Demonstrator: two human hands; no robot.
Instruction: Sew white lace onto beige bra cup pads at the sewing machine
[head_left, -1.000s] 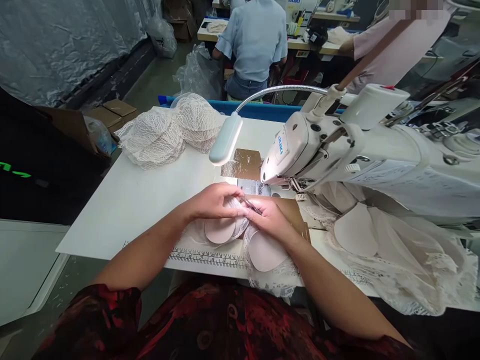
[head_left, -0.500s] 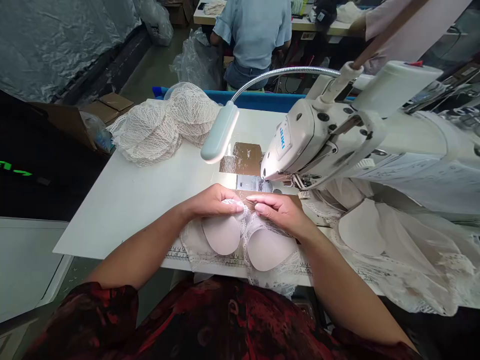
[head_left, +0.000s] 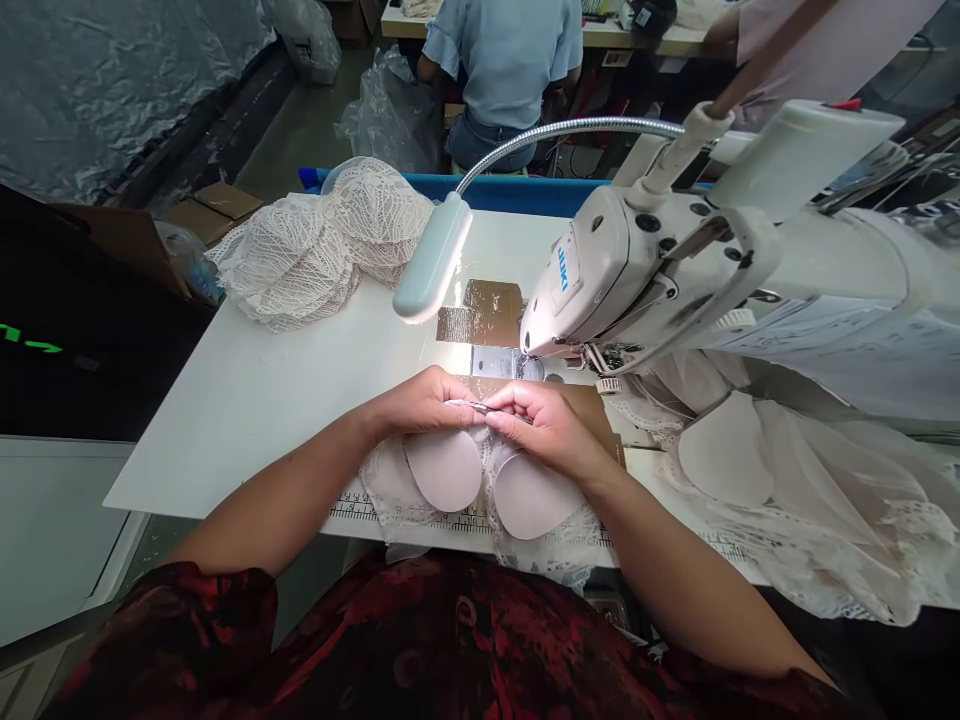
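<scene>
A pale lace bra point(head_left: 444, 472) with two smooth moulded cups lies over the front edge of the table, cups side by side. My left hand point(head_left: 427, 402) is closed, thumb and fingers pinching the bra's upper lace edge near the middle. Close against it, my right hand point(head_left: 544, 425) pinches the same edge, its fingertips almost meeting the left ones. The edge between the fingertips looks folded to a thin strip. Just beyond my hands sits the sewing machine point(head_left: 592, 275), its needle area above a metal plate point(head_left: 495, 362).
Stacked lace cups point(head_left: 289, 260) lie at the table's back left. A lamp point(head_left: 435, 260) on a bendable neck hangs over the white table point(head_left: 247, 400). More bra pieces point(head_left: 795, 480) pile up on the right. A measuring tape point(head_left: 352, 508) runs along the front edge. Another person point(head_left: 502, 70) sits beyond.
My right hand's fingers have closed on the bra's lace edge and moved slightly left toward my left hand. The edge is now folded between the fingertips. My left hand stays nearly still.
</scene>
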